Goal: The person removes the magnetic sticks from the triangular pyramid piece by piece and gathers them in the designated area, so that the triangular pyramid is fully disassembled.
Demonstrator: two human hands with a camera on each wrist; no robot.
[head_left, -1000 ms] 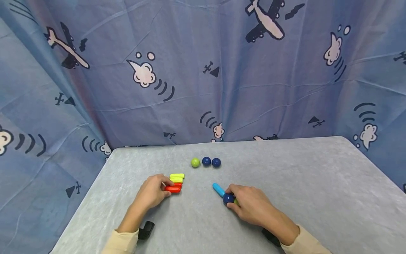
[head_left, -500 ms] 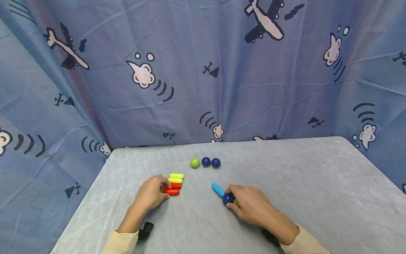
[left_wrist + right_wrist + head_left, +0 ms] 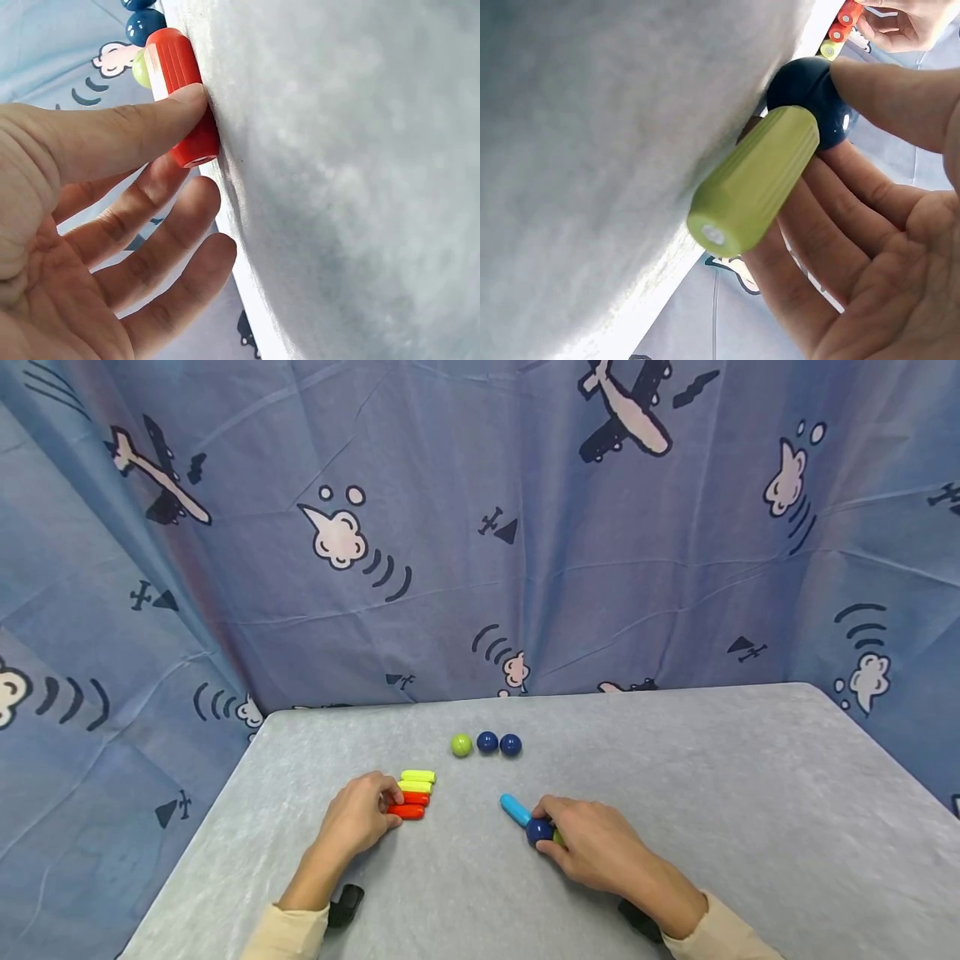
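My left hand (image 3: pixel 356 820) pinches the nearer red rod (image 3: pixel 406 812) between thumb and fingers on the left of the table. In the left wrist view the thumb lies along that ribbed rod's side. Just beyond it lie a second red rod (image 3: pixel 417 798) and two yellow rods (image 3: pixel 417 776), side by side. My right hand (image 3: pixel 596 843) holds a dark blue ball (image 3: pixel 538 832), thumb on one side and fingers on the other. A light blue rod (image 3: pixel 514 809) extends from the ball, away from me. A ribbed green rod (image 3: pixel 757 184) meets the ball on the hand side.
Farther back, a green ball (image 3: pixel 461 745) and two dark blue balls (image 3: pixel 487 742) stand in a row. The grey table (image 3: pixel 675 760) ends at a blue curtain (image 3: pixel 450 527) printed with planes. Black wrist gear (image 3: pixel 345 906) sits under the left forearm.
The nearer red rod shifted slightly toward me in my left hand, parting from the second red rod, then moved back a touch. My right hand and the joined pieces stay in place.
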